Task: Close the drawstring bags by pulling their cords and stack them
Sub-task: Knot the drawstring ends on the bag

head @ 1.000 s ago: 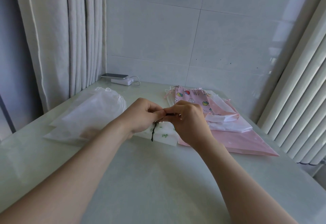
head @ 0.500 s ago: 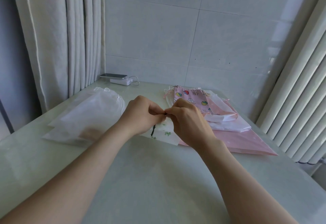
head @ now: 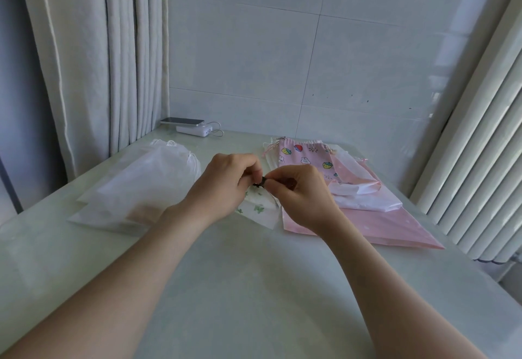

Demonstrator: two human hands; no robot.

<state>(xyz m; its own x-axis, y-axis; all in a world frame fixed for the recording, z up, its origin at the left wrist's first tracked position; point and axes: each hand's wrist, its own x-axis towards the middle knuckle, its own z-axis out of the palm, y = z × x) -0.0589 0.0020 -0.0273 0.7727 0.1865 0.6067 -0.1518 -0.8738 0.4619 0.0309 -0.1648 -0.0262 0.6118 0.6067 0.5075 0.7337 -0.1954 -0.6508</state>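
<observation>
A small white drawstring bag with green prints (head: 261,211) lies at the middle of the table, mostly hidden under my hands. My left hand (head: 221,186) and my right hand (head: 296,192) meet over its mouth, and both pinch its dark cord (head: 261,183) between thumb and fingertips. To the right lies a pile of bags: a pink one with fruit prints (head: 305,158) on top, white ones (head: 364,197) below it and a large plain pink one (head: 389,228) at the bottom. A stack of sheer white drawstring bags (head: 135,189) lies to the left.
A phone on a white power bank (head: 195,128) with a cable sits at the table's far left corner. Curtains (head: 93,62) hang along the left edge, a ribbed white radiator (head: 480,161) stands along the right, and a tiled wall closes the back.
The hanging end of the dark cord that showed below my left hand is drawn up into my fingers. Both hands stay pressed together over the bag's mouth.
</observation>
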